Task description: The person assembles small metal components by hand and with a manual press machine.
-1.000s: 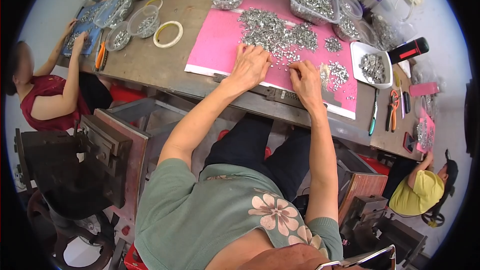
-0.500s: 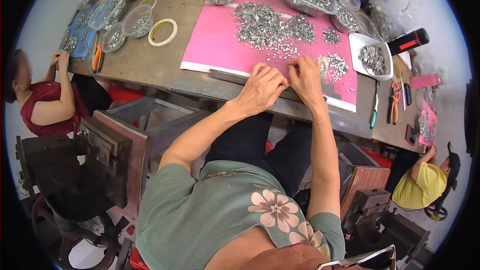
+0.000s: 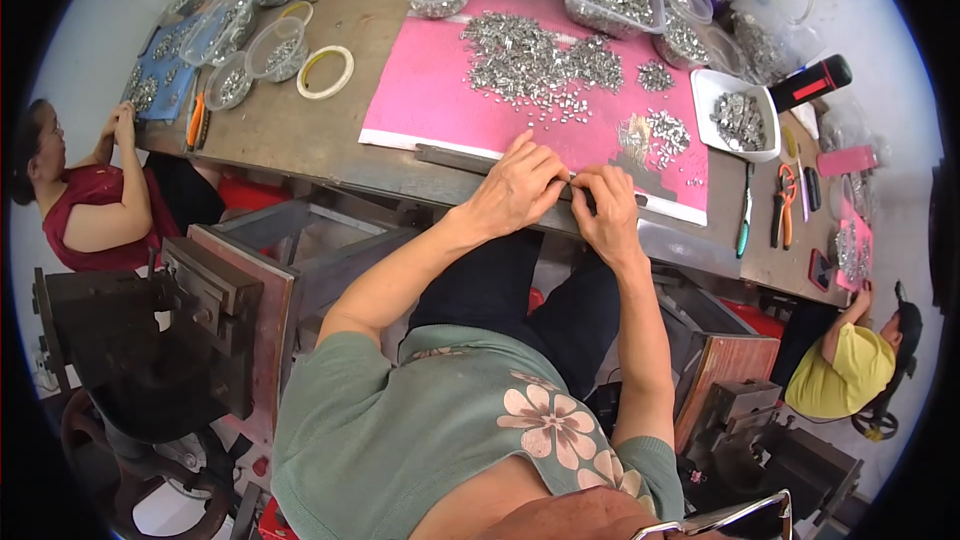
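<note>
My left hand point(image 3: 518, 187) rests at the table's front edge, its fingers curled and thumb and forefinger closed together. Close beside it, my right hand point(image 3: 608, 208) is bent over the same edge with fingertips pinched. Whatever lies between the fingertips is too small or hidden to name. Beneath both hands runs a dark metal bar point(image 3: 455, 157) along the front of a pink sheet point(image 3: 415, 90). Beyond the hands, small silvery metal pieces point(image 3: 530, 55) are heaped on the sheet, and a smaller scatter of pieces point(image 3: 668, 135) lies to the right.
A white tray point(image 3: 708, 120) and clear tubs point(image 3: 614, 25) hold more metal pieces. Orange-handled pliers point(image 3: 786, 202) and a slim green-ended tool point(image 3: 743, 225) lie at right. A tape roll point(image 3: 325, 73) lies at left. One person point(image 3: 95, 185) sits on each side.
My right hand has come back from the near edge of the heaped pieces to the bar at the table's edge. My left hand has shifted only slightly.
</note>
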{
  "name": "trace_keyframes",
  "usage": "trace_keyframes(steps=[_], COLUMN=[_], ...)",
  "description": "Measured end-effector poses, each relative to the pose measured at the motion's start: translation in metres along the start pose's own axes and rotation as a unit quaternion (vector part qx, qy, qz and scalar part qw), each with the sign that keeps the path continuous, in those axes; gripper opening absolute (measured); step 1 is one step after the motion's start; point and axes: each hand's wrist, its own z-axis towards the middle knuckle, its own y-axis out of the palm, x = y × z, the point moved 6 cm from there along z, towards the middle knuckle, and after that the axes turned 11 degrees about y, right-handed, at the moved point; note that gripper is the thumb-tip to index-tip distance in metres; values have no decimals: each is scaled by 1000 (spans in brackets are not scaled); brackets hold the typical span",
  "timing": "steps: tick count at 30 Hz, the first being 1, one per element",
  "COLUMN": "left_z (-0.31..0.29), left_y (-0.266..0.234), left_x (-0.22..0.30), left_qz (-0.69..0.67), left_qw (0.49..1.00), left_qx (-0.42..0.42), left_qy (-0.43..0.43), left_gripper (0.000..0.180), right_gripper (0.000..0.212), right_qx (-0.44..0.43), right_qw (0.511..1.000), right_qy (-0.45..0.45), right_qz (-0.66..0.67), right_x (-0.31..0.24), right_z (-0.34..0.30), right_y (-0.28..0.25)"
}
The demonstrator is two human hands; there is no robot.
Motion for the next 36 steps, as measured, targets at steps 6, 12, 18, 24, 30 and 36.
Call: trace_keyframes(steps=[6, 12, 18, 24, 30, 36], left_z=[2, 9, 18, 21, 19, 9], left_y=[-37, -39, -28, -26, -8, 12], left_x=[-25, -55, -65, -61, -7, 9], left_qz=[90, 145, 163, 175, 96, 101], left_qw=[991, 986, 984, 983, 995, 994], left_qx=[67, 39, -19, -17, -17, -13], left_qy=[-73, -67, -76, -47, 19, 31], left_gripper=[7, 7, 9, 6, 7, 9], right_gripper=[18, 10, 8, 7, 9, 15], right_qx=[-23, -10, -16, -29, -41, -26], right_qw=[1000, 1000, 998, 994, 995, 998], right_qy=[-11, 28, 25, -1, 80, 54], right_qz=[2, -1, -55, -109, 40, 35], right_x=[0, 22, 37, 28, 27, 18], right_z=[1, 48, 78, 80, 38, 4], right_y=[-5, 14, 49, 49, 1, -9])
